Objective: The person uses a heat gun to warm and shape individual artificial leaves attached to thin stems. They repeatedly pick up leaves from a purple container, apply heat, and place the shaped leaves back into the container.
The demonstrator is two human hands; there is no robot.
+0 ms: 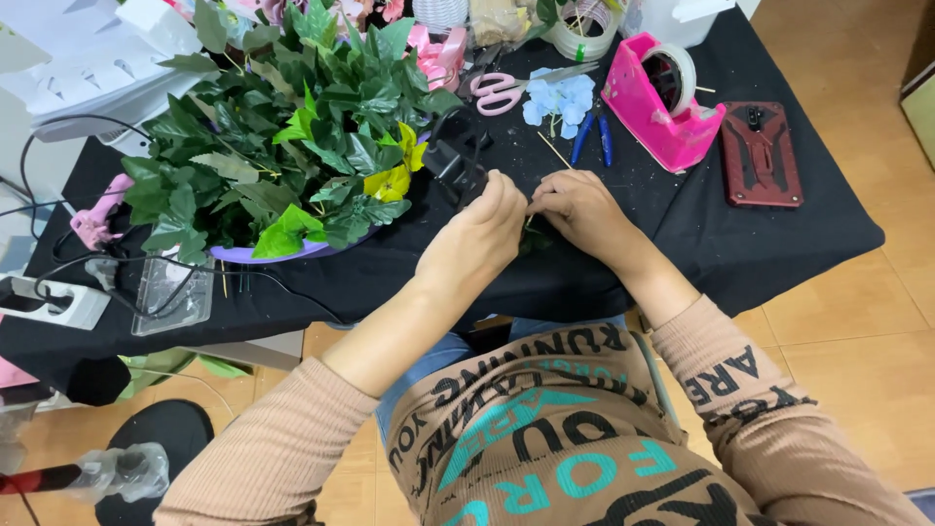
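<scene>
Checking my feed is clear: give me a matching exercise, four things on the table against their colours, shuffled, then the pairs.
Things:
1. tape dispenser
2. scissors handles
3. phone case
4. paper flower

Colours:
A. light blue
B. dark red and black
C. pale pink
D. bright pink

Pairs: 1-D, 2-C, 3-B, 4-A

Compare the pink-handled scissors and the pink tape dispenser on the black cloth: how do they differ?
The scissors lie flat, thin and pale pink; the tape dispenser is a bulky, deeper pink block standing upright. The scissors are nearer the leaves; the dispenser sits beside the dark red phone. Neither is touched by a hand.
</scene>
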